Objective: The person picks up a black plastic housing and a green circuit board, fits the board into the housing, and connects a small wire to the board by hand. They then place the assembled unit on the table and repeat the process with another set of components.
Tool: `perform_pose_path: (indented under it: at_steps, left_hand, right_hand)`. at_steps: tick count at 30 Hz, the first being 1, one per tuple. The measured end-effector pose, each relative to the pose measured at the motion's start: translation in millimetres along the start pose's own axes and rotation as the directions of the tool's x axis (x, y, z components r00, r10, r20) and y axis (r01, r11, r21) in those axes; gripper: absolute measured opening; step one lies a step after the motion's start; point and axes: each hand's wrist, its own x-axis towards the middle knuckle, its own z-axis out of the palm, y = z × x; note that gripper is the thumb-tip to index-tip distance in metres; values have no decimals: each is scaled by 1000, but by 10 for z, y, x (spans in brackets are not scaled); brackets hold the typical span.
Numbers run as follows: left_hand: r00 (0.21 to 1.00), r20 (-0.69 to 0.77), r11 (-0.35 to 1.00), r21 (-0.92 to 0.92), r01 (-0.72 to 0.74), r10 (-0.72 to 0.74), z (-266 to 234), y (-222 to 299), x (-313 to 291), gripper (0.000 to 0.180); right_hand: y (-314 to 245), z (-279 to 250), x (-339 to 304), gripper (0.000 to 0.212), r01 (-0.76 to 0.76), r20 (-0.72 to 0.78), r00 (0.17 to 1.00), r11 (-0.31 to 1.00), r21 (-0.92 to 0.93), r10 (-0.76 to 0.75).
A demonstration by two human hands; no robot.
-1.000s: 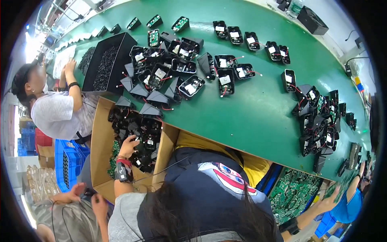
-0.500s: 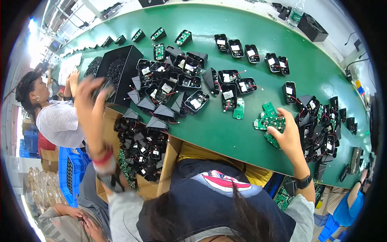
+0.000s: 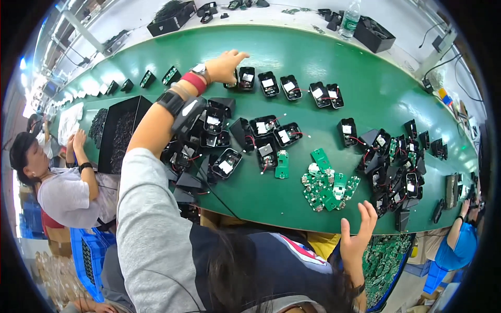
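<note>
My left hand (image 3: 223,67) is stretched to the far side of the table, its fingers apart. A black housing (image 3: 229,85) lies just under it, partly hidden, beside another black housing (image 3: 246,78) with a white part inside. My right hand (image 3: 358,229) is open and empty at the table's near edge, thumb and fingers spread. Beyond it lies a loose pile of green circuit boards (image 3: 326,195). Left of that pile, one green circuit board (image 3: 282,164) rests against a cluster of open black housings (image 3: 266,150) with red wires.
Piled black housings (image 3: 214,122) lie under my left arm, and more (image 3: 389,172) crowd the right. A black bin (image 3: 112,143) of small dark parts stands left, near a seated person (image 3: 73,185). Circuit boards fill a container (image 3: 383,266) below the table. A bottle (image 3: 350,21) stands at the back.
My left hand has swung from the bin at the left to the far row of housings. My right hand has let go of the green circuit boards and drawn back toward me. The view has shifted.
</note>
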Motion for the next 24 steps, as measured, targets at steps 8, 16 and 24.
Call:
perform_pose_path:
  at_steps: [8, 16, 24]
  left_hand:
    - [987, -51, 957, 254, -138, 155, 318, 629, 213, 88]
    - [971, -194, 964, 250, -92, 143, 514, 426, 225, 50]
    - [973, -201, 987, 138, -82, 109, 418, 418, 269, 48]
  right_hand:
    - [110, 493, 224, 30, 96, -165, 982, 995, -7, -96]
    - [137, 576, 184, 17, 65, -272, 958, 993, -99, -90]
    - [189, 581, 187, 15, 96, -280, 954, 994, -46, -105]
